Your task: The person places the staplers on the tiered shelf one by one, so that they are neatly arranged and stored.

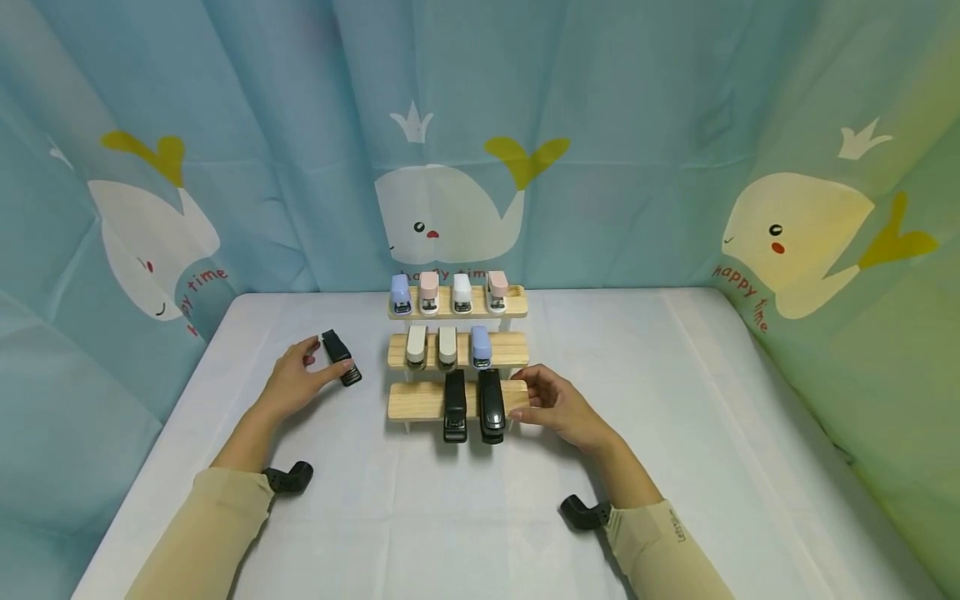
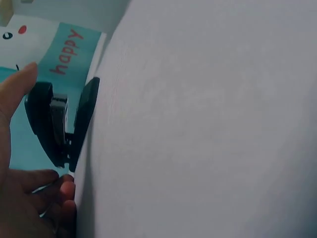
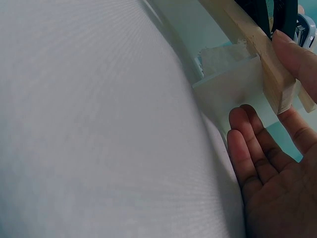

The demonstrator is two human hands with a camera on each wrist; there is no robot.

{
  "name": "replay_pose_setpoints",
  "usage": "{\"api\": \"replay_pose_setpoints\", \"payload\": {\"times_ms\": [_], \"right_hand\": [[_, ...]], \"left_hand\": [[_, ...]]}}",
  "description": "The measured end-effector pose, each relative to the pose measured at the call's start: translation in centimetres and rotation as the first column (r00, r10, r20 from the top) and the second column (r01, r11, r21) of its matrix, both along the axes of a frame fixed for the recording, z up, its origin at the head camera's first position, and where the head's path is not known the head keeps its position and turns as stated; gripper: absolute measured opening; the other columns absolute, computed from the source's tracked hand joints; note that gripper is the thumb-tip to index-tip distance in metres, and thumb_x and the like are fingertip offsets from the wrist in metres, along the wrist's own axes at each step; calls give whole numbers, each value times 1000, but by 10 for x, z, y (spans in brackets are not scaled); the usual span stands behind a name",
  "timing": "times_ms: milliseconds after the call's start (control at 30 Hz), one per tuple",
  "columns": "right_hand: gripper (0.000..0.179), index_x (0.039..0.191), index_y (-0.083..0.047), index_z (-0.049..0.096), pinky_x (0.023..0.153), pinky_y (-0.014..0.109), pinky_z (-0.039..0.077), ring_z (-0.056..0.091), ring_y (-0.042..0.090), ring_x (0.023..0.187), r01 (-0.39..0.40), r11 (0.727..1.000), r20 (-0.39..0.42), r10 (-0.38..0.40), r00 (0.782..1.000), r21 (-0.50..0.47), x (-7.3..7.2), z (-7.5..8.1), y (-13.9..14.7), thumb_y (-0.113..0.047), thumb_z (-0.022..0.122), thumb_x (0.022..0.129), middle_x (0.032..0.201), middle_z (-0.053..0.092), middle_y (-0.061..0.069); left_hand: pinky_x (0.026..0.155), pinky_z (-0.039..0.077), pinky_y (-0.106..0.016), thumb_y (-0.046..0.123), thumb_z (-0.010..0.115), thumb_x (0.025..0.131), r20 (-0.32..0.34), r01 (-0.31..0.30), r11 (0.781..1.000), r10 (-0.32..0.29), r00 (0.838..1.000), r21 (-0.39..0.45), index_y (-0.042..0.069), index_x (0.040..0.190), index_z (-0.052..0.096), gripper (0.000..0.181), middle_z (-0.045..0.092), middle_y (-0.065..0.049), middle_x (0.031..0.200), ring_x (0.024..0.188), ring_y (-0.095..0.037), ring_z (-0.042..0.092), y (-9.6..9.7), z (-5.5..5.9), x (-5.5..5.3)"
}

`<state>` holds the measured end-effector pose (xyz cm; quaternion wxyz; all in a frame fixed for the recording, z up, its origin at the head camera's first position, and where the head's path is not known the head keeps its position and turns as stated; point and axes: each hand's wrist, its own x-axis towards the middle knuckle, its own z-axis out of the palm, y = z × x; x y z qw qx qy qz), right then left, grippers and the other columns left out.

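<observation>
A black stapler (image 1: pixel 342 357) lies on the white tabletop at the left, its top arm and base spread apart in the left wrist view. Around it is my left hand (image 1: pixel 294 382), thumb by the front end and the other fingers loosely bent by the hinge end. My right hand (image 1: pixel 561 408) grips the right end of the lowest plank of a wooden tiered rack (image 1: pixel 420 402). In the right wrist view the thumb lies on the plank (image 3: pixel 277 74), the index finger goes behind it, and the other fingers extend beneath. Two black staplers (image 1: pixel 491 406) stand on that plank.
Small staplers in blue, pink and white (image 1: pixel 462 293) line the top tier; cream staplers (image 1: pixel 416 346) and a blue one (image 1: pixel 481 345) sit on the middle tier. A whale-print curtain (image 1: pixel 637 167) hangs behind the table (image 1: pixel 637 350). White supports (image 3: pixel 230 82) carry the planks.
</observation>
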<state>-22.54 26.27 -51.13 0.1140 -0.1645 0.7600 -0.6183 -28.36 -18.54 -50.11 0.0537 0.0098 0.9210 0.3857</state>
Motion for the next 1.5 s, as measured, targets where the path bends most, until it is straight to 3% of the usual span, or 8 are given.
{"api": "replay_pose_setpoints", "payload": {"times_ms": [267, 500, 700, 1100, 1500], "right_hand": [[50, 131, -2, 57, 85, 28, 51, 60, 22, 100, 10, 1000, 1, -10, 1000, 26, -1, 0, 0, -7, 81, 87, 116, 61, 11], [50, 130, -4, 57, 85, 28, 52, 60, 22, 100, 11, 999, 1, -11, 1000, 36, -1, 2, -1, -7, 82, 86, 116, 60, 8], [51, 131, -4, 57, 85, 28, 52, 60, 22, 100, 10, 999, 0, -10, 1000, 32, 0, 2, 1, -8, 82, 87, 116, 60, 8], [50, 131, -1, 56, 84, 27, 52, 59, 22, 99, 1, 1000, -5, -1, 1000, 27, 0, 1, 0, -5, 81, 87, 116, 59, 10], [51, 131, 0, 56, 83, 27, 52, 59, 23, 99, -8, 1000, 1, 8, 1000, 19, 1, 3, -1, -6, 81, 87, 117, 59, 13]], "left_hand": [[109, 41, -60, 60, 69, 93, 31, 28, 999, -27, 999, -26, -2, 162, 26, 102, 33, -31, 158, 137, -46, 43, -3, 4, -8], [106, 45, -58, 63, 71, 90, 64, 89, 994, -85, 994, -69, 0, 164, 21, 110, 23, -31, 164, 133, -45, 47, -8, 8, -17], [105, 45, -59, 60, 73, 89, 58, 124, 989, -119, 991, -78, 1, 163, 23, 107, 21, -30, 165, 130, -46, 50, -9, 10, -21], [88, 45, -43, 54, 81, 85, 65, 76, 997, -76, 995, -2, -1, 158, 28, 105, 34, -28, 151, 116, -38, 47, -9, 10, -18], [100, 45, -53, 55, 82, 84, 54, 19, 998, -22, 998, 58, 0, 157, 27, 107, 37, -29, 151, 132, -43, 46, -10, 4, -17]]}}
